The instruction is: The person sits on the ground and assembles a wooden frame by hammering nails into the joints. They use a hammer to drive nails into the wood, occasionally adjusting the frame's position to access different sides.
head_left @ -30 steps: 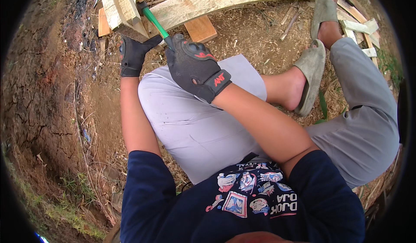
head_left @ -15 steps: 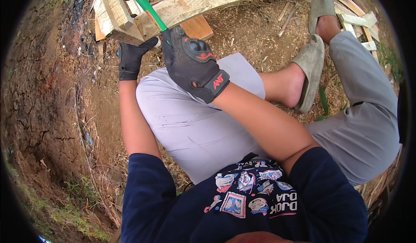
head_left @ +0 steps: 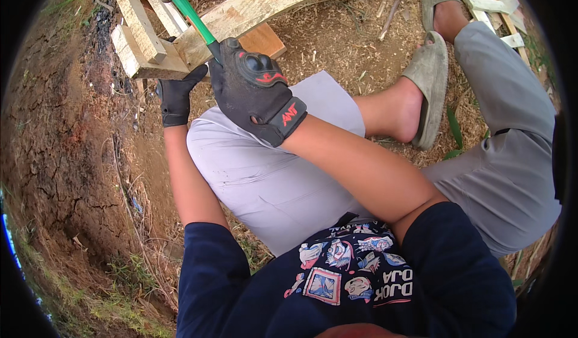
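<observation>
My right hand (head_left: 250, 85), in a black glove with red trim, is closed round the grip of a hammer (head_left: 191, 17). The hammer has a green shaft, and its dark metal head points up and away to the left. My left hand (head_left: 176, 100), gloved in black too, is at the underside of a short pale board (head_left: 158, 71) at the near end of a wooden frame. Its thumb lies along the board's lower edge, while the wood hides most of the fingers. A pale batten (head_left: 137, 20) rests across this board, and a long plank (head_left: 265, 3) runs off to the right.
An orange-brown wood block (head_left: 262, 40) lies by the plank, near my bent knee. Scrap battens (head_left: 490, 12) lie at the upper right, past my sandalled feet. Wood shavings cover the soil, and a cracked earth bank (head_left: 66, 175) rises on the left.
The frame's near end has come lower and closer, so its board now covers more of my left hand. My right hand and the hammer have shifted slightly left in view, and the view itself has moved.
</observation>
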